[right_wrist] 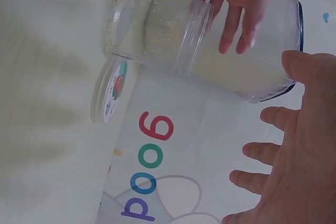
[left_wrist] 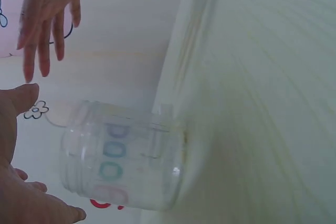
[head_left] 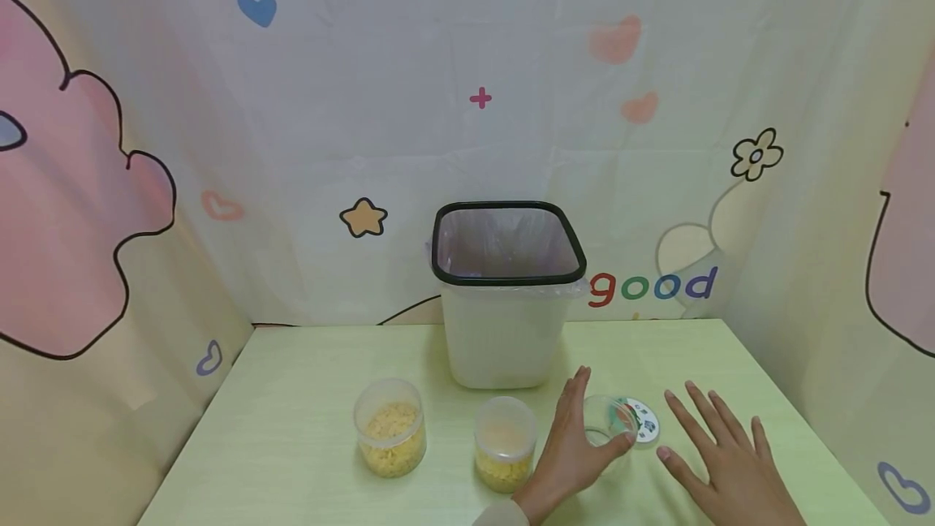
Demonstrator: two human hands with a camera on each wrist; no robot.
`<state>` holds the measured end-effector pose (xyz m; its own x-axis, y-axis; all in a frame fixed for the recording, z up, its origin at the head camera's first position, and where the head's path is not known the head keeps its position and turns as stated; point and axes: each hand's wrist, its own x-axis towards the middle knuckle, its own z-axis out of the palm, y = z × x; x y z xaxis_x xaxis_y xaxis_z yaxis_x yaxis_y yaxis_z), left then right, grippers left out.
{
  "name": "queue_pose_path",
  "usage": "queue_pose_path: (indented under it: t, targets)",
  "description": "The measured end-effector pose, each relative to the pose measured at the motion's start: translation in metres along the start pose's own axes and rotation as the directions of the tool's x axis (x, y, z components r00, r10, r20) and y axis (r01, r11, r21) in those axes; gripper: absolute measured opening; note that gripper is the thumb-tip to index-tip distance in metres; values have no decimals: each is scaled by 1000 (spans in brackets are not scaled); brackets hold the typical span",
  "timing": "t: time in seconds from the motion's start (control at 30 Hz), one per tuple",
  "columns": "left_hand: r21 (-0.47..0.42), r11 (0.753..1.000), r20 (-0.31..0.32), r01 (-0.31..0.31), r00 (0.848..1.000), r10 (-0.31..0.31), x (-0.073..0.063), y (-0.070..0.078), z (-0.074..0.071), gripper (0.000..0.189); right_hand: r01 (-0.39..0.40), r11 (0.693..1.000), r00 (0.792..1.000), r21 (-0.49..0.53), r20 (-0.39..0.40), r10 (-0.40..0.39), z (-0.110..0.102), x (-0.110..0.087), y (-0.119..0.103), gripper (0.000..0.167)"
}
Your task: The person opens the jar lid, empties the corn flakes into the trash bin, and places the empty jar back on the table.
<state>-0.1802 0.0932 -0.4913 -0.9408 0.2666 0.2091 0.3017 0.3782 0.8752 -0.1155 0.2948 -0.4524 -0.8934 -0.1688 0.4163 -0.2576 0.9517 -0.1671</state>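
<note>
A clear, lidless jar [head_left: 601, 414] stands upright on the table, and no contents show inside it. Beside it, my left hand [head_left: 573, 446] has its fingers straight and its thumb spread wide, with the jar between them in the head view. The left wrist view shows those fingertips near the rim of the jar [left_wrist: 126, 156]. To the right, my right hand [head_left: 734, 465] is held palm down with spread fingers, holding nothing. Just behind the jar lies a round printed lid [head_left: 647, 420], also visible as a lid [right_wrist: 113, 90] in the right wrist view.
Two clear containers of small yellow pieces, a wider one [head_left: 392, 449] and a smaller one [head_left: 504, 469], stand left of my left hand. At the back is a white bin [head_left: 504, 339] with a black rim and a plastic liner. A printed curtain [head_left: 351, 104] surrounds the table [head_left: 292, 428].
</note>
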Motion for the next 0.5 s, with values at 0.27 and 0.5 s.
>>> queue_pose_path:
  t: [0.27, 0.5]
  targets:
    - [-5, 998, 14, -59, 998, 59, -1, 17, -11, 89, 29, 999, 999, 14, -44, -28, -3, 2, 1, 71]
    - [39, 989, 20, -142, 990, 141, -4, 31, -24, 85, 42, 999, 999, 8, -27, -42, -6, 7, -3, 73]
